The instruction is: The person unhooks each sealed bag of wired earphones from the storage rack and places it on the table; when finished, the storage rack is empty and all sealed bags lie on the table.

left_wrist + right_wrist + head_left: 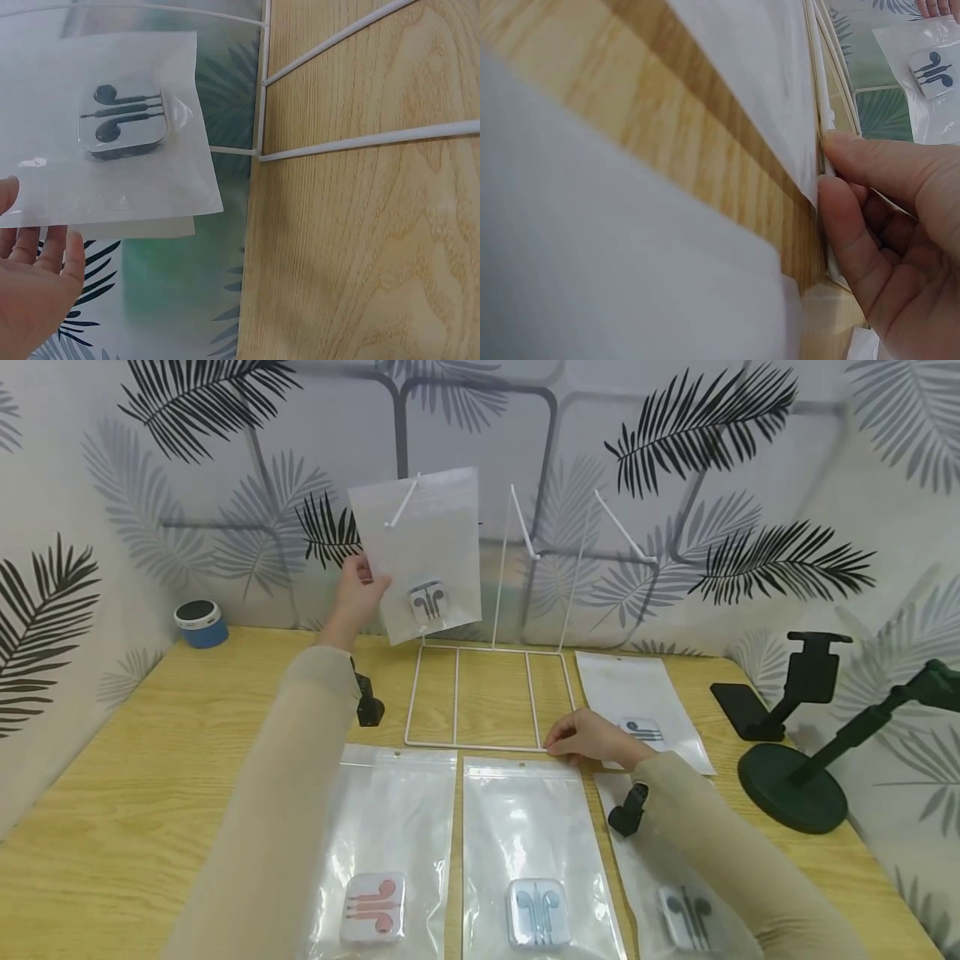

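Note:
A white zip bag of earphones (442,547) hangs tilted on the left hook of a white wire rack (495,650). My left hand (358,597) holds its left edge, thumb in front and fingers behind. In the left wrist view, dark earphones (124,116) sit in a clear square case near the bag's bottom, and another pale edge (157,227) shows behind it. My right hand (592,737) pinches the rack's front right corner on the table; in the right wrist view the thumb (870,161) and a finger meet at the wire.
Bags with pink (373,906) and blue earphones (538,912) lie in front of the rack. More bags lie under the right forearm and behind the right hand (626,685). A phone stand (795,785) and black phone (738,706) are at right, a blue round speaker (201,625) at left.

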The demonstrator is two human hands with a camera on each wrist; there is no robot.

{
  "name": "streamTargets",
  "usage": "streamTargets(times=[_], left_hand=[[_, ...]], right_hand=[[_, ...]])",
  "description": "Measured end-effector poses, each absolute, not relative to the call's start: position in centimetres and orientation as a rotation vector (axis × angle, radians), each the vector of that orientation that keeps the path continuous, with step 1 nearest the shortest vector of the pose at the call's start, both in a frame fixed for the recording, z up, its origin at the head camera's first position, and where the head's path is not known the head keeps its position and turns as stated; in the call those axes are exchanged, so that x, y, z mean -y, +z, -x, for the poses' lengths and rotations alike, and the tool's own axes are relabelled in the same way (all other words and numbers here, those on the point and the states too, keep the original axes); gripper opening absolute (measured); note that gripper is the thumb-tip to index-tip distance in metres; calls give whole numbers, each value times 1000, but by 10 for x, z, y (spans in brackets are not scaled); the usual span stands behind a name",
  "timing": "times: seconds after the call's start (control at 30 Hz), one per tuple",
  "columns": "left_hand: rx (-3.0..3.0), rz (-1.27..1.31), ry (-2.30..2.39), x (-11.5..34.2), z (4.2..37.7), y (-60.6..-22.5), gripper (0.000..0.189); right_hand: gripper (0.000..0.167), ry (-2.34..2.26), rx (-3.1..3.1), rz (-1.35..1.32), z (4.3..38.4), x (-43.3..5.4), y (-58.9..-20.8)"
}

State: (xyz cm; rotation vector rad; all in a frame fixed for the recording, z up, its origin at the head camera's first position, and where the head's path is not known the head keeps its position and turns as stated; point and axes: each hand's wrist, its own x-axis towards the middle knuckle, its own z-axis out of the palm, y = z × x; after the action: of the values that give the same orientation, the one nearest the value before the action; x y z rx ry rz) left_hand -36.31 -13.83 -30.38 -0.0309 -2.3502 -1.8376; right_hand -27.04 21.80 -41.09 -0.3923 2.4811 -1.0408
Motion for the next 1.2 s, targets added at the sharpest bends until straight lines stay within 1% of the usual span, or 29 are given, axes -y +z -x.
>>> streamTargets(times=[0.13, 0.3, 0.57, 1.2], left_hand=[[2390, 44, -1837, 137, 363, -302, 50], [2434, 56, -1839, 137, 358, -302, 43], [2358, 81, -1863, 139, 357, -304, 39], [2320, 195, -1924, 154, 353, -308, 38]], right_hand=[[6, -1040, -2486, 396, 270, -218, -411], [6, -1050, -2479, 409, 269, -218, -411], [6, -1048, -2483, 401, 269, -217, -410], [6, -1046, -2482, 408, 270, -218, -411]])
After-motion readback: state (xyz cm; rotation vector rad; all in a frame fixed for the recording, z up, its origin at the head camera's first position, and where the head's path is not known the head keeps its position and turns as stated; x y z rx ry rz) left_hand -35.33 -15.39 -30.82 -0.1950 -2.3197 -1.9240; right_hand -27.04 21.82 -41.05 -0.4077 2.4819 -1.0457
